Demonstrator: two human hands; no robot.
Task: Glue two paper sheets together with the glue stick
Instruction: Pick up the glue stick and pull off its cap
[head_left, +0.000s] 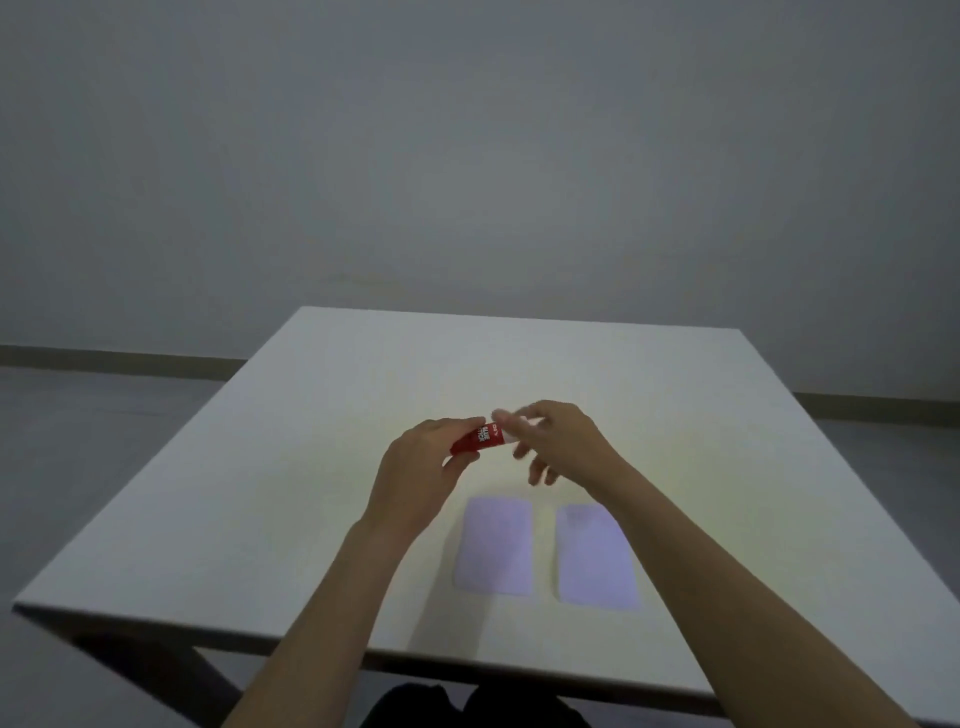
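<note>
A red glue stick (480, 438) with white lettering is held level above the middle of the table. My left hand (421, 473) grips its red body. My right hand (553, 441) pinches the stick's pale right end between thumb and forefinger, the other fingers spread; that end is blurred. Two pale lilac paper sheets lie flat side by side near the front edge: the left sheet (496, 545) and the right sheet (595, 558), a narrow gap between them. My right forearm crosses the right sheet's upper right corner.
The white table (260, 493) fills the lower view; its front edge runs along the bottom and its left corner points at the floor. A grey wall and floor lie beyond. Dark clothing shows below the front edge.
</note>
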